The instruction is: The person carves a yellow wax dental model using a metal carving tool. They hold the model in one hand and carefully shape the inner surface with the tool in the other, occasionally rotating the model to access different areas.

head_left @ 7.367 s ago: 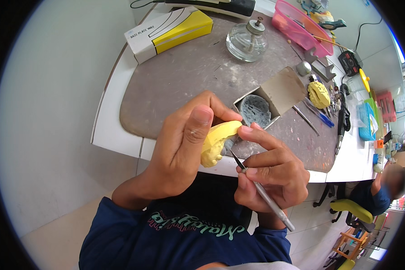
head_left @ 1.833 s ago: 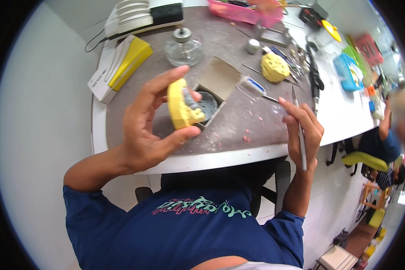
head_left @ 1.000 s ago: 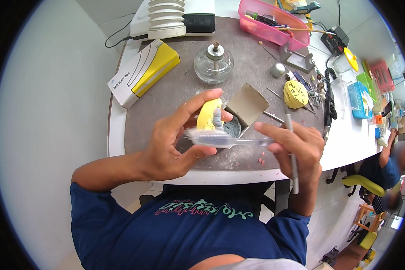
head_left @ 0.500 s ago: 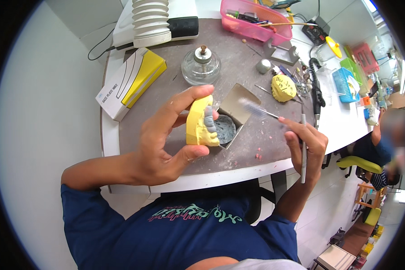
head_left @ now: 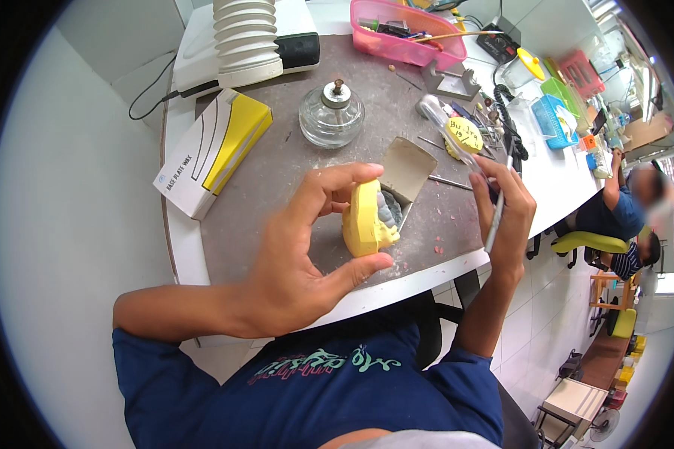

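My left hand grips a yellow dental cast on its side, thumb below and fingers above. Grey wax teeth sit along its right-hand side. Closed around a slim metal tool is my right hand, off to the right. A second slender, clear-looking tool, smeared by motion, also runs from its fingers away toward another yellow cast; its kind cannot be made out. Behind the held cast stands a small open cardboard box with grey wax in it, mostly hidden.
A glass spirit burner stands beyond my hands. To the left lies a yellow-and-white carton. A pink basket of tools is at the back. Metal instruments and pink crumbs lie on the desk; other people sit far right.
My left hand has carried the cast right and nearer to me, covering more of the grey wax. The blurred tool in my right hand now points farther away, toward the second cast.
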### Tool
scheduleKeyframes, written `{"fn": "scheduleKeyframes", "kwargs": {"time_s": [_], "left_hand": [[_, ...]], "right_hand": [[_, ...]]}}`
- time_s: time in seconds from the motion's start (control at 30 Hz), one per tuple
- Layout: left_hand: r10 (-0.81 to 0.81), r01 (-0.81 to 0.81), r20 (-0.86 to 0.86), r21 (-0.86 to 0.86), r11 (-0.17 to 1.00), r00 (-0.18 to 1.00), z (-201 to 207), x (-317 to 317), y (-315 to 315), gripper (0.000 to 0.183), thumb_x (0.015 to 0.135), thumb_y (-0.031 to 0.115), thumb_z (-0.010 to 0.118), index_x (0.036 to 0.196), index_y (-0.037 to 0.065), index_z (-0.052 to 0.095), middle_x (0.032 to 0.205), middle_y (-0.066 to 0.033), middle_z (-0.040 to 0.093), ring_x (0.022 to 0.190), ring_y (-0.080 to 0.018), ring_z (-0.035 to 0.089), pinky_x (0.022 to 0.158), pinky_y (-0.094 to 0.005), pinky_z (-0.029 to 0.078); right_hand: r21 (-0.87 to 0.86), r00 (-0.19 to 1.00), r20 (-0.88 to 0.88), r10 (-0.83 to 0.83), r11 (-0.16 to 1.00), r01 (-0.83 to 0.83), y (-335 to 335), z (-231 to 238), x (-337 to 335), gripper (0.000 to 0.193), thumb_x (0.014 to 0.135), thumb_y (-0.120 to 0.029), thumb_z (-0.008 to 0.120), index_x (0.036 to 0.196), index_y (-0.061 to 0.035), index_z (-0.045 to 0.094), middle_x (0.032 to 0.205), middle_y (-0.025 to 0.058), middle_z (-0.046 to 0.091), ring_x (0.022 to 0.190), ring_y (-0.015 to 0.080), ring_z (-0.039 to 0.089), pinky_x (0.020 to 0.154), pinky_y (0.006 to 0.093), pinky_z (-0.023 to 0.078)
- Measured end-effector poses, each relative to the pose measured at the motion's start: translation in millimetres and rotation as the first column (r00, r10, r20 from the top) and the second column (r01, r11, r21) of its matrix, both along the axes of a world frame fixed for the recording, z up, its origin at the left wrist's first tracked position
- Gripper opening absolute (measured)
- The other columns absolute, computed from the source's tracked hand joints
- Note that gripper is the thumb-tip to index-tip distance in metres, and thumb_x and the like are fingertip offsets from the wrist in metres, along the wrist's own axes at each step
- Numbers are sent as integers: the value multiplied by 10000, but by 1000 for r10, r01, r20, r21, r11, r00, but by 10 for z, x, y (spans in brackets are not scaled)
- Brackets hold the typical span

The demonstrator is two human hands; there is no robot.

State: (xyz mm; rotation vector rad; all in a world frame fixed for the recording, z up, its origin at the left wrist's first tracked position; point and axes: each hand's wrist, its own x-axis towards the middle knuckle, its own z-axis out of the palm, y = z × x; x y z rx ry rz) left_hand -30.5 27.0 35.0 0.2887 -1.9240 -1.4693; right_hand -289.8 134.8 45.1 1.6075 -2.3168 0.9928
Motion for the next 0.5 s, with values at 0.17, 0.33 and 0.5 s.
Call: {"fn": "scheduleKeyframes", "kwargs": {"time_s": [0.17,0.33,0.5], "left_hand": [[30,-30,-25,-3,1000,999,-5,10,10,761,810,37,812,1431,29,373,1339,-83,464,1160,-168,538,1061,-352,397],[64,-64,-25,10,998,998,7,11,11,726,831,13,761,1438,26,363,1274,-88,491,1131,-163,532,1047,-344,399],[43,-35,-18,330,943,999,87,24,71,667,913,27,611,1497,22,289,1187,-112,534,1064,-153,541,954,-311,439]], "right_hand": [[-108,974,-209,90,988,-114,-222,-75,59,238,881,-118,742,1106,-45,720,949,159,718,831,265,720,723,342,552],[-346,963,-139,230,900,-264,-43,-240,29,277,936,-213,700,1114,-6,654,787,107,635,705,187,630,604,312,478],[-426,970,32,241,881,-205,267,-314,216,244,852,-72,714,1029,-5,560,720,68,565,581,108,486,494,242,363]]}}
